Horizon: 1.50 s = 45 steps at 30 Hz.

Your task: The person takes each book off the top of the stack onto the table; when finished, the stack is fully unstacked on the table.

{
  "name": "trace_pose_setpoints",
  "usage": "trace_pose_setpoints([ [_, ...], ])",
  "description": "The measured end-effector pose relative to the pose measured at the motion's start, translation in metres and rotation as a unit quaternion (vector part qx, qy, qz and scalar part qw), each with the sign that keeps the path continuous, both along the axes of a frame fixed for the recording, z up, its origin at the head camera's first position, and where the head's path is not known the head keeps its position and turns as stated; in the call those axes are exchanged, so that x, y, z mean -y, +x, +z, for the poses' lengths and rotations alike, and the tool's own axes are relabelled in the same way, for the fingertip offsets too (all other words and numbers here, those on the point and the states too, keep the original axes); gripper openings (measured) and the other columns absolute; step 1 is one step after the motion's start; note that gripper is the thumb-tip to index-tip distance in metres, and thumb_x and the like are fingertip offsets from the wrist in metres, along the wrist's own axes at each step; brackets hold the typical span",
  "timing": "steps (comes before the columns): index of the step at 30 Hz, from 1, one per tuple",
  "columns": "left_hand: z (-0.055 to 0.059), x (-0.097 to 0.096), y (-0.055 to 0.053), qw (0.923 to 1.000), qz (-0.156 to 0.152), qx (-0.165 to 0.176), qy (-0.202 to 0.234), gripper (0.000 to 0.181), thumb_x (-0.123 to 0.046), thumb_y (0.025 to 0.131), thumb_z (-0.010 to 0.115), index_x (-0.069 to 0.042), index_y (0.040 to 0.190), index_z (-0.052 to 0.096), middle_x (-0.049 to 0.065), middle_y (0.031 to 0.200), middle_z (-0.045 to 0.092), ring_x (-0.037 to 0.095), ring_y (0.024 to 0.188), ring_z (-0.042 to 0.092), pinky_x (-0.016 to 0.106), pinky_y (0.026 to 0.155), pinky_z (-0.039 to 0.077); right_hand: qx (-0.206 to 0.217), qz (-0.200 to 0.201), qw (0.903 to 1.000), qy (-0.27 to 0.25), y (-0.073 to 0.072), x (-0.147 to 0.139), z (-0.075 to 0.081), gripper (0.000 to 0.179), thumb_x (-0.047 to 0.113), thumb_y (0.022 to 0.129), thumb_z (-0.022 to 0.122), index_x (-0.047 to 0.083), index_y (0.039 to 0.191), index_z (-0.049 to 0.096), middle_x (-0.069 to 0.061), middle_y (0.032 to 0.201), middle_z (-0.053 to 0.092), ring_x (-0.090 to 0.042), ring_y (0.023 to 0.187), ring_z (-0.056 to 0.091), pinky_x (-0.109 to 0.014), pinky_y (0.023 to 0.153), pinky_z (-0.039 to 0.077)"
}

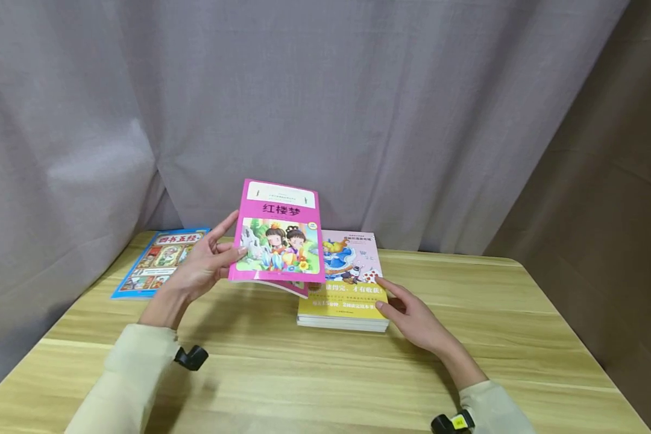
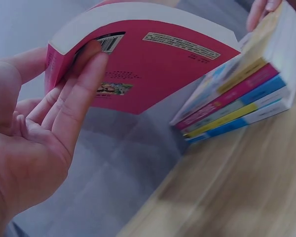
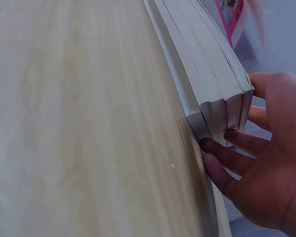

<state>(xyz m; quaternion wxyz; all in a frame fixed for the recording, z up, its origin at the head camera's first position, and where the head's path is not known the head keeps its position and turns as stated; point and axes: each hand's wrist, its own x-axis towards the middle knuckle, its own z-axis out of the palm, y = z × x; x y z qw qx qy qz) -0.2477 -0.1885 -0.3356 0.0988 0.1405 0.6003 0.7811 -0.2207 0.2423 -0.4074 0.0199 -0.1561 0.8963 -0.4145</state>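
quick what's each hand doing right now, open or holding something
Left hand: holding the pink book, thumb on its front cover.
Right hand: open, fingers touching the side of the stack of books.

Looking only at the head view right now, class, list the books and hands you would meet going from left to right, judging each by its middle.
Blue-edged book, left hand, pink book, stack of books, right hand.
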Motion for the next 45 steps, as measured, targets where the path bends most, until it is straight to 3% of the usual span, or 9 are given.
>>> trace_pose_setpoints([
  [5, 0.008, 0.017, 0.002, 0.9999, 0.014, -0.005, -0.004, 0.088, 0.001, 0.105, 0.06, -0.026, 0.172, 0.009, 0.001, 0.102, 0.081, 0.016, 0.096, 0.079, 0.031, 0.081, 0.066, -0.001, 0.001, 1.0, 0.0, 0.0, -0.001, -0.001, 0.06, 0.033, 0.109, 0.06, 0.015, 0.164, 0.041, -0.019, 0.164, 0.044, -0.033, 0.133, 0.059, -0.048, 0.109, 0.051],
  [9, 0.007, 0.025, 0.001, 0.9999, 0.012, 0.0, -0.005, 0.089, 0.0, 0.105, 0.06, -0.027, 0.172, 0.007, 0.001, 0.103, 0.081, 0.016, 0.098, 0.078, 0.032, 0.084, 0.066, 0.001, 0.003, 1.0, -0.003, 0.0, -0.001, -0.001, 0.061, 0.033, 0.109, 0.06, 0.014, 0.164, 0.041, -0.019, 0.164, 0.045, -0.033, 0.132, 0.06, -0.045, 0.107, 0.052],
  [15, -0.006, 0.037, -0.003, 0.9996, 0.004, 0.017, -0.022, 0.091, -0.002, 0.106, 0.061, -0.026, 0.172, 0.003, 0.001, 0.106, 0.081, 0.017, 0.1, 0.078, 0.033, 0.087, 0.066, 0.003, 0.0, 1.0, -0.007, 0.001, 0.001, -0.001, 0.061, 0.033, 0.108, 0.061, 0.015, 0.163, 0.042, -0.019, 0.164, 0.045, -0.033, 0.132, 0.061, -0.045, 0.108, 0.052],
  [21, -0.028, 0.05, -0.012, 0.9971, -0.006, 0.051, -0.056, 0.089, -0.004, 0.107, 0.059, -0.027, 0.172, 0.003, 0.002, 0.108, 0.081, 0.019, 0.101, 0.079, 0.035, 0.089, 0.065, 0.003, 0.001, 1.0, -0.007, 0.002, 0.002, -0.003, 0.061, 0.032, 0.108, 0.061, 0.015, 0.163, 0.042, -0.018, 0.163, 0.046, -0.031, 0.13, 0.061, -0.043, 0.107, 0.052],
  [25, -0.039, 0.058, -0.016, 0.9936, -0.012, 0.069, -0.089, 0.09, -0.008, 0.107, 0.061, -0.026, 0.172, 0.001, 0.001, 0.112, 0.08, 0.02, 0.101, 0.079, 0.037, 0.09, 0.065, 0.001, 0.0, 1.0, -0.003, 0.002, 0.002, -0.002, 0.061, 0.033, 0.109, 0.06, 0.015, 0.164, 0.041, -0.019, 0.164, 0.044, -0.034, 0.134, 0.059, -0.049, 0.11, 0.051],
  [31, -0.046, 0.067, -0.022, 0.9862, -0.027, 0.073, -0.146, 0.09, -0.01, 0.108, 0.06, -0.024, 0.172, -0.003, 0.005, 0.114, 0.079, 0.023, 0.1, 0.079, 0.042, 0.089, 0.065, 0.003, -0.002, 1.0, -0.006, 0.002, 0.001, 0.0, 0.061, 0.033, 0.109, 0.06, 0.014, 0.164, 0.04, -0.02, 0.166, 0.042, -0.037, 0.139, 0.056, -0.054, 0.114, 0.047],
  [38, -0.049, 0.07, -0.028, 0.9708, -0.025, 0.089, -0.221, 0.089, -0.011, 0.108, 0.059, -0.02, 0.172, -0.002, 0.01, 0.118, 0.078, 0.023, 0.097, 0.079, 0.044, 0.087, 0.066, 0.003, -0.002, 1.0, -0.005, 0.002, 0.002, 0.001, 0.062, 0.033, 0.109, 0.06, 0.014, 0.164, 0.041, -0.019, 0.165, 0.043, -0.035, 0.137, 0.057, -0.052, 0.113, 0.048],
  [45, -0.056, 0.07, -0.029, 0.9555, -0.013, 0.097, -0.278, 0.088, -0.011, 0.107, 0.061, -0.015, 0.171, 0.0, 0.008, 0.103, 0.078, 0.019, 0.087, 0.077, 0.037, 0.076, 0.067, 0.004, -0.002, 1.0, -0.007, 0.001, 0.002, 0.0, 0.062, 0.033, 0.109, 0.06, 0.015, 0.164, 0.04, -0.019, 0.165, 0.043, -0.034, 0.136, 0.058, -0.05, 0.113, 0.049],
])
